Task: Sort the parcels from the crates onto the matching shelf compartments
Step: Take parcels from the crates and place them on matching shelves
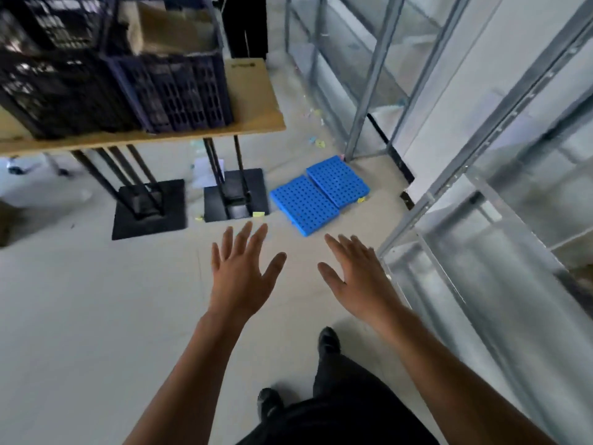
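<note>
Head view: both bare arms reach forward, left hand [239, 277] and right hand [356, 279] palm-down over the floor [80, 300], fingers straight and spread wide, holding nothing. Beyond them at 12 o'clock lie 2 blue perforated panels [321, 194]. The metal shelf [449, 220] stands at 3 o'clock, and at 10 o'clock a black crate [48, 78] and a dark blue crate [179, 91] sit on a table [253, 101], with a cardboard parcel [170, 27] in the blue one.

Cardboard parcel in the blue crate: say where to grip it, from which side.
Likely from above, left hand and right hand on opposite upper edges: the cardboard parcel rises above the blue crate, whose walls cover its lower sides.
</note>
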